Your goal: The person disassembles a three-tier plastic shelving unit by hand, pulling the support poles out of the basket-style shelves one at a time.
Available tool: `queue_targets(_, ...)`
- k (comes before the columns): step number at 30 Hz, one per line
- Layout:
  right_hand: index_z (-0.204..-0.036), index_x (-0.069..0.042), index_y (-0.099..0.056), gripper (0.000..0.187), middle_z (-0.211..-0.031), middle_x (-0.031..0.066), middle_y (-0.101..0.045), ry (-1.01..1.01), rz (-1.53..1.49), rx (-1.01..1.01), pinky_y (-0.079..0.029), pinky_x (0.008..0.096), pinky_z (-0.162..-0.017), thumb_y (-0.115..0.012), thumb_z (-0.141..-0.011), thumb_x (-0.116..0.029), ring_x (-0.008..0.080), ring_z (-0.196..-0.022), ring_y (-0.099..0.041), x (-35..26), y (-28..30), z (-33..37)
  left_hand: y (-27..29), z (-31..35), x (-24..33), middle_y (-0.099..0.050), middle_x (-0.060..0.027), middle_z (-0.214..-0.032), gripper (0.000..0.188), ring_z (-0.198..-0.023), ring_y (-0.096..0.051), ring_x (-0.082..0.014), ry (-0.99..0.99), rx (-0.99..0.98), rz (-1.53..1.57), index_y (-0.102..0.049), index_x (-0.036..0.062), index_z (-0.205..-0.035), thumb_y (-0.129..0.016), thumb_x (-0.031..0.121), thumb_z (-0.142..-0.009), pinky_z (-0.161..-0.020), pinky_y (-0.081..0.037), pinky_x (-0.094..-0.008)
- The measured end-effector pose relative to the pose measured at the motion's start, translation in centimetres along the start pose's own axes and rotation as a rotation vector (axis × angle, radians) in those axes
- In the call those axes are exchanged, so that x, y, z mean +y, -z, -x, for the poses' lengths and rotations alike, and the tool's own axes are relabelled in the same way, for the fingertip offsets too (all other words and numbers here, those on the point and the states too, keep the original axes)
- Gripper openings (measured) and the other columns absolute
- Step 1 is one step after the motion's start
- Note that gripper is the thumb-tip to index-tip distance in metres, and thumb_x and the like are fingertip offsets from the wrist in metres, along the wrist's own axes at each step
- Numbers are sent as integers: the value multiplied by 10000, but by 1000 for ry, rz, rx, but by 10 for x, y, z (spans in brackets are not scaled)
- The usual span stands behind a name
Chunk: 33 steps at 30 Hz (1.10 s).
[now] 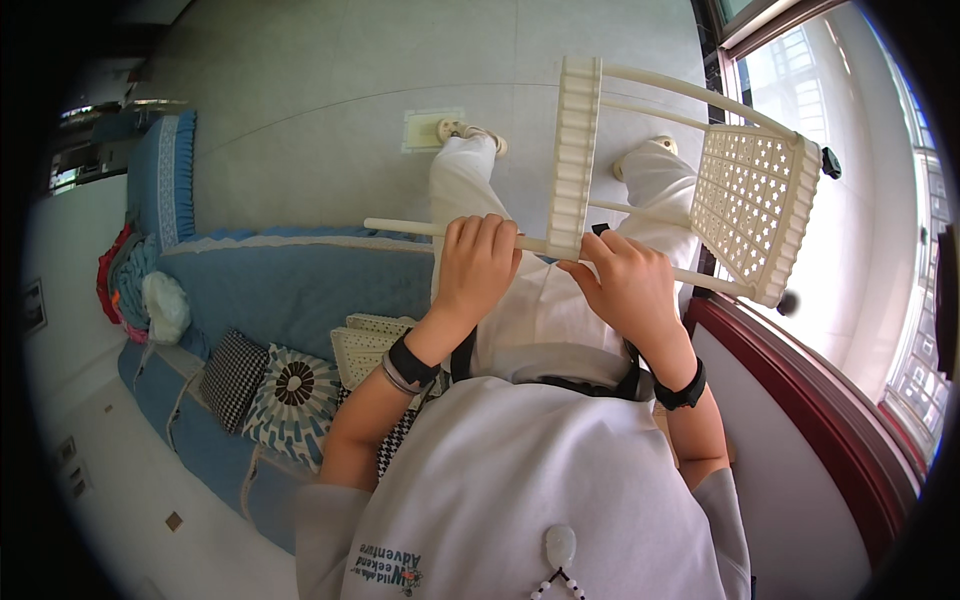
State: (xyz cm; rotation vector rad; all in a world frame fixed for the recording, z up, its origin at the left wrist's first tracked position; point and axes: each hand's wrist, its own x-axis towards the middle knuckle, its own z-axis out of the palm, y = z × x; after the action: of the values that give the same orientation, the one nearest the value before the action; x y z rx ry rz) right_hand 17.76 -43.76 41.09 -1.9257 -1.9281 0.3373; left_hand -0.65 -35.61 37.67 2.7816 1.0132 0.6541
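Observation:
A cream plastic shelf rack lies sideways across my lap, made of two shelves joined by poles. One shelf (575, 150) is seen edge-on in the middle. The other shelf (745, 190), pierced with star-shaped holes, is at the right, with black casters (831, 163) on its outer side. My left hand (478, 262) is closed around a cream pole (400, 227) whose free end points left. The pole's other end meets the middle shelf. My right hand (628, 282) grips the rack at the lower corner of that shelf, its thumb pointing toward the joint.
The blue-covered sofa (300, 285) extends left, with a patterned cushion (290, 395), a checked cushion (235, 375) and more cream perforated shelf pieces (355, 350). Clothes and a pale bag (165, 305) lie at its far end. A window with a dark red sill (800, 400) is close on the right.

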Motion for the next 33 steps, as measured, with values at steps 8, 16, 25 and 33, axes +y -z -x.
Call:
queue_targets(8, -727, -109, -535, 294, -591, 17, -466, 33, -46, -12, -401, 333, -416, -736, -757, -323, 197, -491, -533, -1, 4, 9, -14, 18, -4, -558, -90, -667, 232, -621, -558, -287, 87, -103, 24, -503, 69, -706, -696, 164, -793, -597, -442, -393)
queue_targets(16, -725, -89, -532, 301, -609, 30, -490, -43, -50, 28, -397, 347, -433, -728, -785, -309, 230, -508, -536, 23, 29, 11, -7, 81, -92, -632, -196, -790, 250, -744, -607, -403, 639, -421, -88, -521, 19, -851, -531, 254, -938, -615, -463, -478)
queue_targets(25, -713, -60, -499, 311, -617, 48, -487, -156, -95, 37, -392, 360, -454, -726, -801, -255, 259, -520, -524, 32, 19, 7, 3, 262, -166, -452, -318, -1269, 497, -1017, -557, -449, 1317, -337, -23, -246, -64, -1386, -444, 101, -961, -803, -480, -478)
queue_targets(33, -773, -88, -538, 299, -631, 36, -483, -15, -55, -19, -419, 352, -447, -740, -761, -309, 226, -536, -560, 10, 12, 29, 13, 281, -135, -248, -262, -1449, 569, -1178, -489, -395, 1282, -740, -238, -296, -24, -1398, -568, 122, -920, -902, -480, -437)
